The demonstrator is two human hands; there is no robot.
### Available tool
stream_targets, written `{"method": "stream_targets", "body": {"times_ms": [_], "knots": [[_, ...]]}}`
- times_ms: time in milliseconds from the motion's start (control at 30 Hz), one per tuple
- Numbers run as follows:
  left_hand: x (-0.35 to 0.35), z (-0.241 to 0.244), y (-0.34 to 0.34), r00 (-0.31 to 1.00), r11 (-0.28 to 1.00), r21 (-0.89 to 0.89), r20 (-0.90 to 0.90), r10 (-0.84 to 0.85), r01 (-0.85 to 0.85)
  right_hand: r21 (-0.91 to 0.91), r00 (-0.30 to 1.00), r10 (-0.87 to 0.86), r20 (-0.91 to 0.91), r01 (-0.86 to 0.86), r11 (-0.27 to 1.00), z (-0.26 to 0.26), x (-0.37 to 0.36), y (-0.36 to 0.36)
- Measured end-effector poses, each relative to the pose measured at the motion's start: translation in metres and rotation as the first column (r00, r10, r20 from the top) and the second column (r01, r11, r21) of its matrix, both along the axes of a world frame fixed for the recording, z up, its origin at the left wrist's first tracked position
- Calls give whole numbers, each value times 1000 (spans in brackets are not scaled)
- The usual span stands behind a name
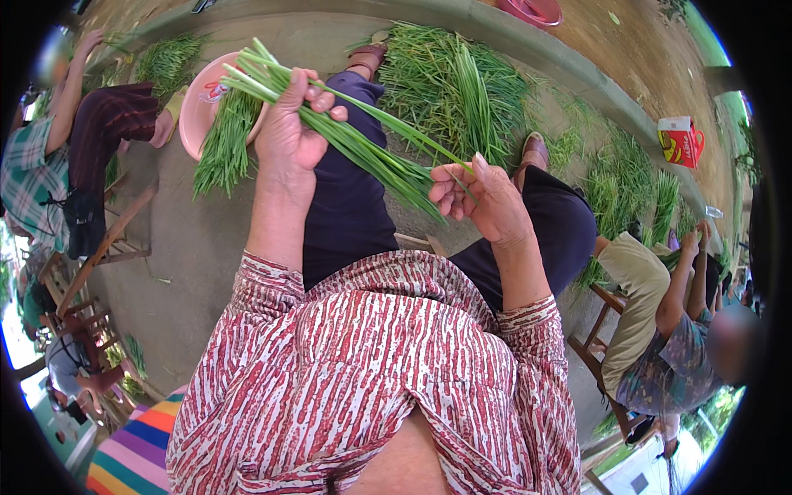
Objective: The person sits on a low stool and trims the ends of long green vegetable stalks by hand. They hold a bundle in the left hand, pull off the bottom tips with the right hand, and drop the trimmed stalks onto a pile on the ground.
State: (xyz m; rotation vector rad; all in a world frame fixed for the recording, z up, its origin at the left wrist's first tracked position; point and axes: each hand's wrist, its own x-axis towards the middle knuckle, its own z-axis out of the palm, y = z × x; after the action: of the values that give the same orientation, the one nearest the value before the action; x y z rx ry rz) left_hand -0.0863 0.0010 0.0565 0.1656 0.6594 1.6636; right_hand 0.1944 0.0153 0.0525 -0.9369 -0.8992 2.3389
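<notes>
My left hand is closed around a bunch of long green stalks, their pale ends pointing to the upper left. At the bunch's leafy tips, my right hand pinches one stalk's blade between thumb and finger; that blade slants from the bunch to the fingertips. Past my feet lies a large heap of the same green stalks on the ground, with a straighter bundle on top. Left of my left hand, a pink plastic basin has another bundle of stalks leaning over its rim.
People sit on wooden seats at left and right, with more stalks near the right one. A low concrete curb curves beyond the heap. A red and yellow bag and a pink basin stand by it.
</notes>
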Motion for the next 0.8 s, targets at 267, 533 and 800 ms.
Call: {"method": "stream_targets", "body": {"times_ms": [267, 533, 800], "knots": [[-3, -5, 1, 999, 1000, 6, 39, 8, -8, -42, 998, -49, -35, 48, 998, -4, 11, 1], [-10, -7, 1, 998, 999, 33, 63, -17, 15, -50, 995, -88, -35, 86, 995, -10, 25, -3], [-14, -10, 2, 986, 995, 89, 155, -52, 38, 78, 983, -144, 114, 136, 988, -6, 36, -6]]}}
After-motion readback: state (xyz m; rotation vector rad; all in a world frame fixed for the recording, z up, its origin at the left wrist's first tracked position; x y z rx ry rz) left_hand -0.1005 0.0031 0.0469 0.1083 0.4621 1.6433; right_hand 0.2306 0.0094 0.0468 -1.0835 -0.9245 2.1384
